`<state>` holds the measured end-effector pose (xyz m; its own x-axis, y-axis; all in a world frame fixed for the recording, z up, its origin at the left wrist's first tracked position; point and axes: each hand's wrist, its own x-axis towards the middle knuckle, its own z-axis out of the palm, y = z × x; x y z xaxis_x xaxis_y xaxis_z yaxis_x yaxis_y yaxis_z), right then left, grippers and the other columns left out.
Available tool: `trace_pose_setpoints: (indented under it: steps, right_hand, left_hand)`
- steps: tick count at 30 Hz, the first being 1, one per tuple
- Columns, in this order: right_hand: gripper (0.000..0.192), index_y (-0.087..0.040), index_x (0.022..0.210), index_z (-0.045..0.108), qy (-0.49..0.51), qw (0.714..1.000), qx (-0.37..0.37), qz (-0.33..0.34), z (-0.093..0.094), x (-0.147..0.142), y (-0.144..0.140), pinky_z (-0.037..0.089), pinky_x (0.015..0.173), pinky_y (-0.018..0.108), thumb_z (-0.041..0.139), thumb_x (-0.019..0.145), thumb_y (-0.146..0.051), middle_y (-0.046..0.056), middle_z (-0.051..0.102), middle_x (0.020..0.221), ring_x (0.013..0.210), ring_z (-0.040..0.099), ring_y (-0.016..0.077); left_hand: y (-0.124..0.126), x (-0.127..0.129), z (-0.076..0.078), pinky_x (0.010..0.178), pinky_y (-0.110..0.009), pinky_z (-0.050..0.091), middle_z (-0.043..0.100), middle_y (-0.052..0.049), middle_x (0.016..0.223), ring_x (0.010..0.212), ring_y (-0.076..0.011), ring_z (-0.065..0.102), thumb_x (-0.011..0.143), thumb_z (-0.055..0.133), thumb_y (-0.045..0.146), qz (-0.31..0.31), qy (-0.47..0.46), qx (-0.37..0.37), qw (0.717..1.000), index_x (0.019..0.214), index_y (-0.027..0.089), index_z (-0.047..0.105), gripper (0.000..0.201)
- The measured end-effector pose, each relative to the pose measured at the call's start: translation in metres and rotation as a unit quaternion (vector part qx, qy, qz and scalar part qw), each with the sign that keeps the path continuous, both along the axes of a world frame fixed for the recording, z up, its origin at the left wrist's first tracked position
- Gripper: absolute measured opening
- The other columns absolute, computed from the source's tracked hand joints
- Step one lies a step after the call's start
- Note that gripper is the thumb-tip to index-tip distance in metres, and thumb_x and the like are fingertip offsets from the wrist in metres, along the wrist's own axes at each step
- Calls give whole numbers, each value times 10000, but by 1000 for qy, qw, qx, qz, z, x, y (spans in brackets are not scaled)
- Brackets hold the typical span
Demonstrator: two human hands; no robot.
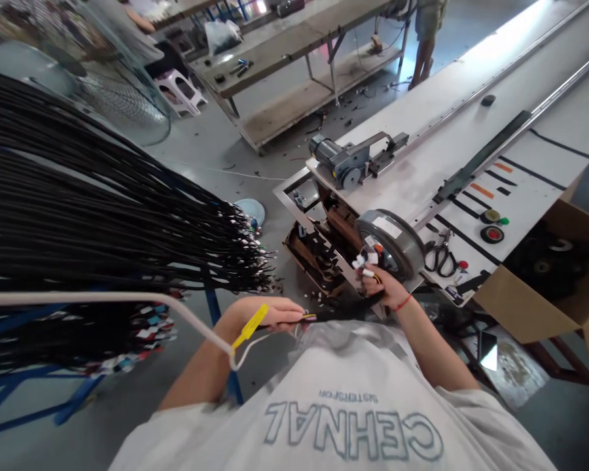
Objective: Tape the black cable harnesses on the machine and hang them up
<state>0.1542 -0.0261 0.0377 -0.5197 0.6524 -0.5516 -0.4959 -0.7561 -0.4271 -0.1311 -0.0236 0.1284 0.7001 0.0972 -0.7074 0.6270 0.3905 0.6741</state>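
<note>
While the view looks down over a white shirt, a great rack of black cables is seen filling the nine o'clock side, the ends tipped with small white plugs. A long white table is laid from the centre toward two o'clock, and a grey motor and a round grey drum are mounted at its near end. An open cardboard box is set at four o'clock. Black scissors are laid on the table just beside the drum.

A dark cable is held between both hands near the centre. The left hand is closed around one stretch of it, and the right hand is clamped on its end, where white plugs stick up. A yellow tag is seen against the left wrist.
</note>
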Motion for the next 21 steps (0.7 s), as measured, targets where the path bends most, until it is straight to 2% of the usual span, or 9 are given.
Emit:
trace_pose_setpoints:
  steps: [2,4,7,9,11,13,15,18,21]
  right_hand:
    - [286,-168,698,531,-7,983,-13,-185,-12,-4,24,246,300,99,732,767,-361,-120,352,446,325,236,2]
    - [270,-200,677,481,-34,942,-10,-333,-18,-10,46,349,336,105,699,794,-309,-104,433,483,351,348,23]
    - [134,-218,739,533,-60,892,-11,-447,-22,-22,58,515,512,138,650,804,-230,-62,617,650,542,578,64]
    - [43,-212,806,588,-44,883,2,-467,-22,-31,52,559,640,170,630,805,-201,-23,686,794,729,655,91]
    - [65,-195,827,606,-24,906,14,-422,-21,-40,39,573,666,208,657,793,-214,18,707,867,823,673,126]
    - [138,-183,825,600,-26,941,14,-337,-20,-44,29,579,604,246,703,776,-261,43,713,869,785,681,159]
    - [180,-186,825,587,-51,958,1,-284,-19,-42,30,572,531,278,705,789,-317,43,713,821,693,674,175]
    - [152,-199,771,559,-72,942,-18,-329,-18,-29,49,572,554,279,590,874,-307,14,681,686,654,661,162]
    - [183,-203,724,544,-52,929,-21,-365,-19,-19,64,572,635,255,501,901,-227,-7,623,599,678,659,140]
  left_hand:
    - [-4,-7,-16,422,-235,160,326,68,537,450,-73,241,784,558,670,88,11,-17,996,858,163,599,514]
    - [-4,-10,-31,423,-227,132,300,80,540,455,-64,209,741,591,695,159,13,-4,987,848,158,577,548]
    - [0,0,-50,417,-215,99,271,95,547,452,-50,167,742,589,699,252,10,45,967,853,151,556,560]
    - [6,23,-61,411,-204,93,253,103,549,445,-44,161,755,588,680,293,-8,61,954,859,147,544,545]
    - [16,58,-73,406,-187,106,250,109,549,435,-37,176,755,604,659,318,-46,63,945,840,149,521,523]
    - [29,96,-83,399,-172,133,265,112,545,426,-31,198,743,631,640,349,-88,67,930,778,162,472,505]
    - [40,123,-90,408,-165,217,339,94,572,435,-33,260,747,645,612,366,-134,39,920,759,164,450,489]
    - [46,126,-97,464,-189,347,386,75,606,468,-47,330,767,654,566,304,-186,-69,932,839,126,525,464]
    - [38,99,-102,530,-205,407,370,76,605,497,-56,357,799,650,509,253,-195,-142,937,963,91,587,454]
